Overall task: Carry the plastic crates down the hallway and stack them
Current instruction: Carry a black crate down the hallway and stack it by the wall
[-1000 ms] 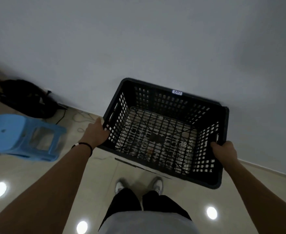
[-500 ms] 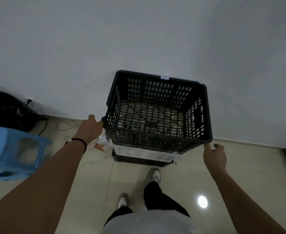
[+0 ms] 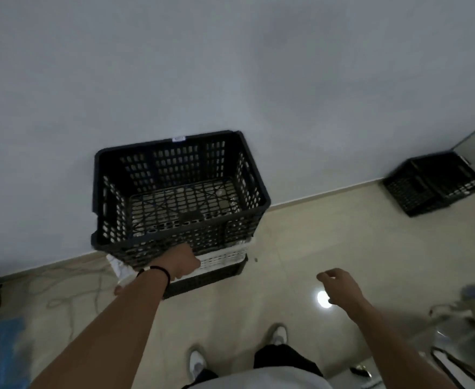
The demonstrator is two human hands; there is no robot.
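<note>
A black lattice crate (image 3: 180,189) tops a white crate (image 3: 225,258); beige glossy floor (image 3: 315,248), pale grey wall (image 3: 230,66).

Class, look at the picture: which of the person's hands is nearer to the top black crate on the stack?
Left. The left hand rests against the near wall of the top black crate; the right hand hangs apart from it, lower right, over the floor.

Your only view comes from your head camera. It looks steeply down, facing the wall (image 3: 230,66). The floor (image 3: 329,242) by your feet sits near.
</note>
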